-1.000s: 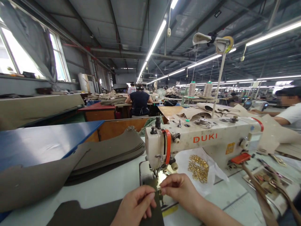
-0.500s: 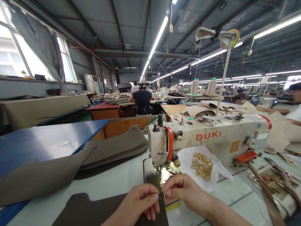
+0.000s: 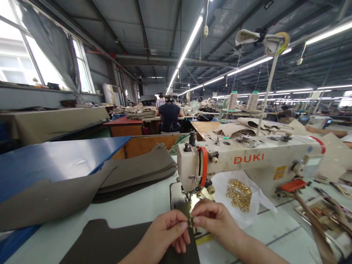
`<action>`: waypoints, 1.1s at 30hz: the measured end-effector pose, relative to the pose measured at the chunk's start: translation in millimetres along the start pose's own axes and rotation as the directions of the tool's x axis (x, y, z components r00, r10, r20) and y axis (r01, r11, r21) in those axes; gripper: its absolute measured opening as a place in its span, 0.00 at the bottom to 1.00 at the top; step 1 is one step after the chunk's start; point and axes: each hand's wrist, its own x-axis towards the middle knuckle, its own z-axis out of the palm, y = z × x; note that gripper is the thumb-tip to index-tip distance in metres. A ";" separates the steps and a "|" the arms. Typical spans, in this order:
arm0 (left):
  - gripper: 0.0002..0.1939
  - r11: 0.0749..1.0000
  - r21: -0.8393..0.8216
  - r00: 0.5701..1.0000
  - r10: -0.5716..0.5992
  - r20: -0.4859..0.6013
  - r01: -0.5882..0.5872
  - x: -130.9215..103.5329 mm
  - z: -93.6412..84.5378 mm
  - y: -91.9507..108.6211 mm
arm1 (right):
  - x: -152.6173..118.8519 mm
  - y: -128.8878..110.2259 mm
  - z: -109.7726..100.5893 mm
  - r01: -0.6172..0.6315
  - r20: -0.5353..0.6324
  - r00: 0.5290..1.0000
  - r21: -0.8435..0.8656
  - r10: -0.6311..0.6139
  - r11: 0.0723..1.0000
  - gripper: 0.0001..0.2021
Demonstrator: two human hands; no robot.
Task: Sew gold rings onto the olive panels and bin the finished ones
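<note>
My left hand [image 3: 169,233] and my right hand [image 3: 216,220] meet fingertip to fingertip just in front of the sewing machine's needle area. A small gold metal fitting [image 3: 191,221] shows between them, pinched by my right thumb and forefinger. The left thumb and forefinger are closed too, but the fingers hide what they grip. Below the hands lies a dark grey-brown fabric panel [image 3: 110,240], and a dark piece [image 3: 182,210] runs from the fingers toward the needle. The white sewing machine [image 3: 220,157] stands directly behind, its lamp lit.
Gold metal fittings [image 3: 238,194] lie piled on a white sheet [image 3: 260,200] to the right. Stacked dark panels [image 3: 134,172] sit at the left, near a blue board [image 3: 60,157]. A tray [image 3: 334,238] of tools and straps is at far right. A person [image 3: 169,113] sits ahead.
The view has shifted a little, so the surroundings sit slightly farther right. Both hands stay together, with the fingertips drawn slightly closer around the gold fitting.
</note>
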 end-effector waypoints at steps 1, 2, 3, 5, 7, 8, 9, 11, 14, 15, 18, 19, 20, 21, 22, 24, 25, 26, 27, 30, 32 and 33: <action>0.25 1.000 -0.007 1.000 0.001 -0.007 -0.001 -0.3 0.4 0.1 | -0.5 1.3 -0.2 0.034 -0.032 0.999 -0.035 -0.036 0.999 0.08; 0.25 1.000 -0.013 1.000 0.003 -0.015 -0.003 -0.6 0.9 0.3 | -1.1 2.5 -0.1 0.045 -0.052 0.997 -0.064 -0.049 0.997 0.08; 0.25 1.000 -0.018 1.000 0.006 -0.020 -0.006 -1.0 1.5 0.6 | -1.6 3.6 0.2 0.037 -0.057 0.997 -0.086 -0.042 0.996 0.07; 0.25 1.000 -0.026 1.000 0.010 -0.027 -0.011 -1.4 2.7 1.0 | -2.1 5.3 1.9 -0.013 -0.040 0.999 -0.107 0.009 0.994 0.08; 0.25 1.000 -0.027 1.000 0.011 -0.027 -0.011 -1.5 3.6 1.1 | -1.4 6.5 4.3 -0.067 -0.017 0.998 -0.097 0.066 0.993 0.11; 0.25 1.000 -0.024 1.000 0.012 -0.023 -0.012 -1.3 3.9 1.1 | -0.5 7.0 5.4 -0.093 -0.003 0.996 -0.083 0.093 0.992 0.12; 0.25 1.000 -0.024 1.000 0.014 -0.020 -0.014 -1.3 4.0 1.1 | 0.5 7.4 6.3 -0.124 0.017 0.992 -0.066 0.125 0.990 0.14; 0.25 0.999 -0.034 1.000 0.008 -0.020 -0.009 -1.8 4.2 1.8 | 2.5 7.6 6.9 -0.184 0.055 0.981 -0.034 0.186 0.982 0.16; 0.25 0.993 -0.111 0.998 -0.043 -0.037 0.038 -4.9 4.3 5.1 | 4.0 6.9 5.3 -0.238 0.069 0.969 0.003 0.238 0.971 0.18; 0.24 0.988 -0.145 0.997 -0.061 -0.050 0.053 -6.3 4.5 6.7 | 4.1 6.5 4.5 -0.246 0.057 0.968 0.020 0.245 0.969 0.18; 0.22 0.976 -0.210 0.992 -0.077 -0.100 0.054 -8.9 5.4 10.5 | 3.5 5.4 3.8 -0.262 -0.001 0.965 0.087 0.263 0.961 0.18; 0.22 0.976 -0.214 0.991 -0.072 -0.115 0.047 -8.8 5.8 11.2 | 3.3 5.1 4.3 -0.265 -0.017 0.963 0.107 0.269 0.958 0.18; 0.21 0.977 -0.211 0.990 -0.066 -0.123 0.039 -8.2 6.3 11.5 | 3.2 4.8 5.1 -0.267 -0.028 0.962 0.121 0.273 0.956 0.18; 0.21 0.978 -0.204 0.991 -0.058 -0.125 0.032 -7.0 6.7 11.4 | 3.2 4.4 6.1 -0.268 -0.031 0.961 0.126 0.274 0.955 0.18; 0.21 0.981 -0.194 0.992 -0.049 -0.120 0.024 -5.5 7.0 11.0 | 3.2 4.1 7.1 -0.267 -0.030 0.962 0.123 0.272 0.956 0.18; 0.21 0.985 -0.174 0.994 -0.041 -0.105 0.022 -2.2 7.0 10.0 | 3.3 3.6 8.6 -0.258 -0.027 0.965 0.108 0.263 0.960 0.18; 0.20 0.986 -0.161 0.994 -0.045 -0.097 0.029 -0.8 6.7 9.6 | 3.3 3.4 9.1 -0.255 -0.021 0.966 0.099 0.258 0.962 0.18; 0.20 0.989 -0.145 0.994 -0.054 -0.093 0.040 0.3 6.3 9.3 | 3.3 3.3 9.5 -0.251 -0.011 0.967 0.091 0.253 0.964 0.18; 0.19 0.991 -0.123 0.994 -0.063 -0.090 0.052 0.9 5.7 9.3 | 3.1 3.2 9.8 -0.249 0.003 0.968 0.082 0.250 0.965 0.18; 0.14 0.998 -0.002 0.993 -0.056 -0.100 0.057 0.1 4.8 10.7 | 0.9 2.4 11.8 -0.231 0.052 0.972 0.044 0.228 0.972 0.17; 0.10 0.994 0.107 0.991 -0.006 -0.133 0.020 -2.0 5.2 12.2 | -2.4 0.9 14.7 -0.174 0.047 0.984 -0.018 0.175 0.985 0.14; 0.08 0.987 0.159 0.988 0.032 -0.153 -0.008 -3.1 5.7 12.7 | -4.5 -0.2 16.5 -0.135 0.033 0.990 -0.067 0.137 0.989 0.12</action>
